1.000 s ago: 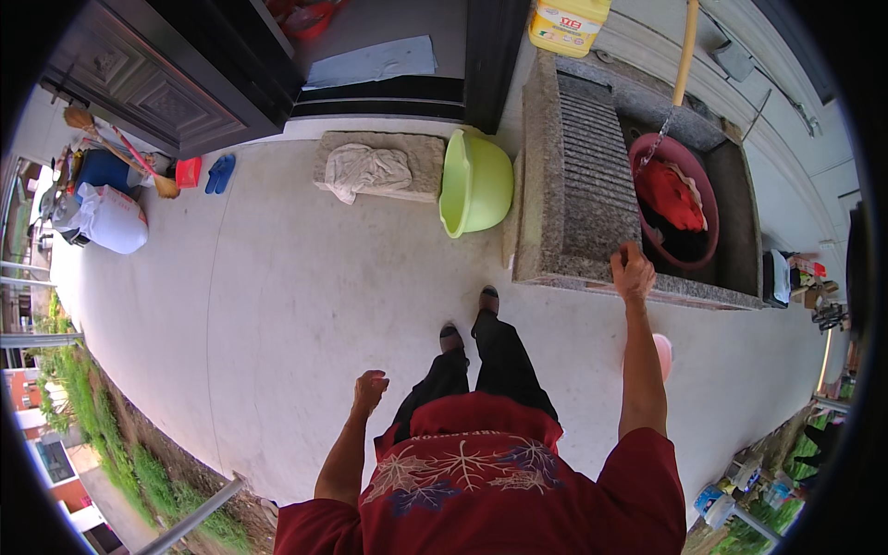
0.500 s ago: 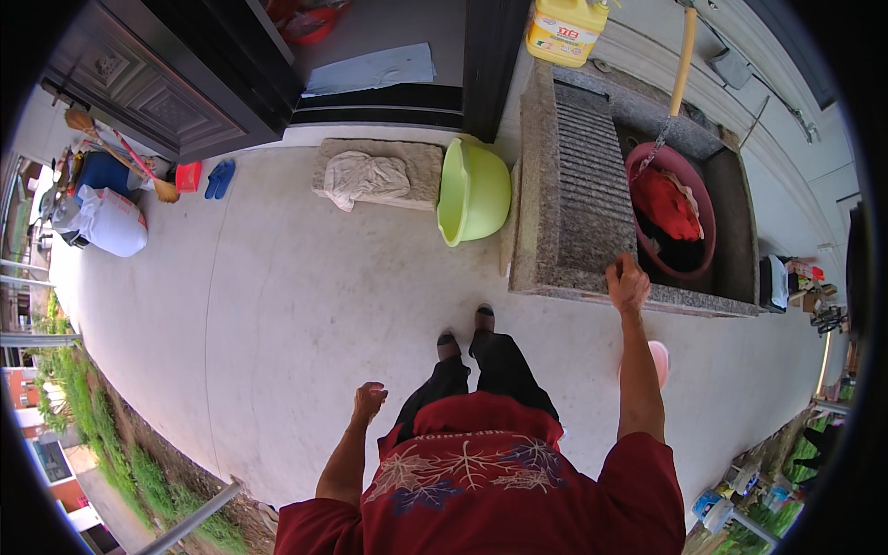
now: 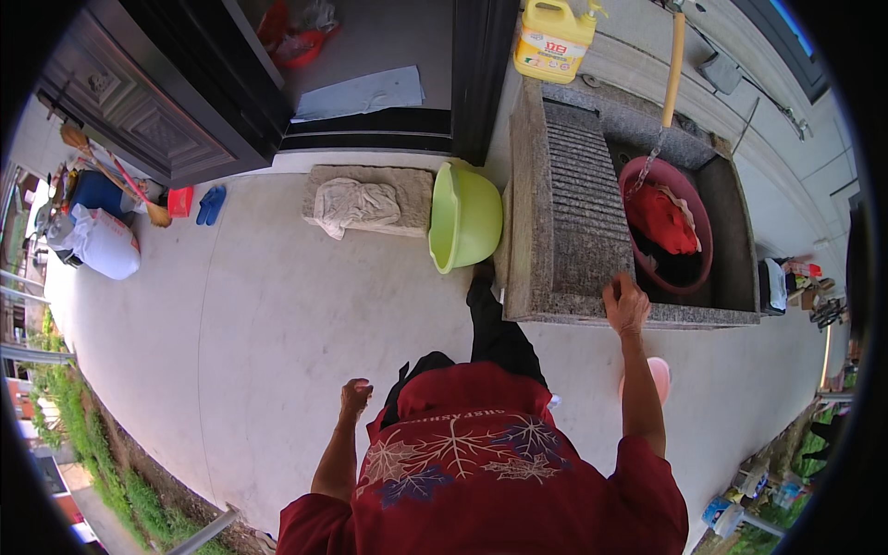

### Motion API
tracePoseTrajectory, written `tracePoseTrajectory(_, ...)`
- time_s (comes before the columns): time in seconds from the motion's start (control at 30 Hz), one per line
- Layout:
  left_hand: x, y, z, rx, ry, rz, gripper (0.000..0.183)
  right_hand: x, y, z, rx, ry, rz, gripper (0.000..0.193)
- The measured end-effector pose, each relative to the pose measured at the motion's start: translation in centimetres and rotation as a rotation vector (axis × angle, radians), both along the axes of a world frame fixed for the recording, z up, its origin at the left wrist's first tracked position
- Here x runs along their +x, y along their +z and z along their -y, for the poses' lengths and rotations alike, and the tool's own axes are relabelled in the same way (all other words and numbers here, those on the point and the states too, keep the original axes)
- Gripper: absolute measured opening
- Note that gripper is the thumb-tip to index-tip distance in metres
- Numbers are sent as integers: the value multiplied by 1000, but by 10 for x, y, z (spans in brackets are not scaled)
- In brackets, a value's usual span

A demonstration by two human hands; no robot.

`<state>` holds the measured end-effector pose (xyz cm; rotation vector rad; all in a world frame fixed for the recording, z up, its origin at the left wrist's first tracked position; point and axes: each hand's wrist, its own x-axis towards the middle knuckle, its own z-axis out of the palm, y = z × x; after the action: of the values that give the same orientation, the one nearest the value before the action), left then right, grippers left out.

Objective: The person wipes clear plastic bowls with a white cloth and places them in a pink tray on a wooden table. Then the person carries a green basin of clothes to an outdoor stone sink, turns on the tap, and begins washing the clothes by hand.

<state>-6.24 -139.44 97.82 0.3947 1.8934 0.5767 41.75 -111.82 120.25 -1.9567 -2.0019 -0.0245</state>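
My right hand (image 3: 627, 303) is at the front edge of a grey stone laundry sink (image 3: 578, 303), its fingers bent onto the rim beside the ribbed washboard (image 3: 592, 185). In the sink's basin a dusky pink tub (image 3: 700, 199) holds a red cloth (image 3: 664, 222) and something dark. Water runs into the tub from a tan hose (image 3: 674, 69). My left hand (image 3: 355, 398) hangs over the floor at my left side, fingers curled; whether anything is inside them is hidden. One of my feet is beside the sink, partly under the rim of a green basin (image 3: 476, 217).
A yellow pump jug (image 3: 553, 42) stands behind the sink. Left of the green basin, a stone step (image 3: 412, 190) bears a crumpled pale cloth (image 3: 351, 205). Blue slippers (image 3: 211, 205), a red dustpan (image 3: 180, 202) and brooms are by the dark door. A pink basin (image 3: 655, 379) sits right of me.
I have stepped forward, toward the sink and green basin. My right hand stays at the sink's front edge. The left hand remains curled at my side.
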Motion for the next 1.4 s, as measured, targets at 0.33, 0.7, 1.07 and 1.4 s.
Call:
tracePoseTrajectory(0.33,27,22,-13,-14,-168,70,34,6,-3,20,63,15,7,13)
tracePoseTrajectory(0.7,32,51,9,-51,-14,125,34,5,-14,26,19,-20,25,13)
tracePoseTrajectory(1.07,54,165,-209,871,-210,-525,23,-68,-35,6,-217,116,-363,17)
tracePoseTrajectory(1.4,187,213,-276,1225,-697,-431,21,15,-26,-61,-110,132,216,79)
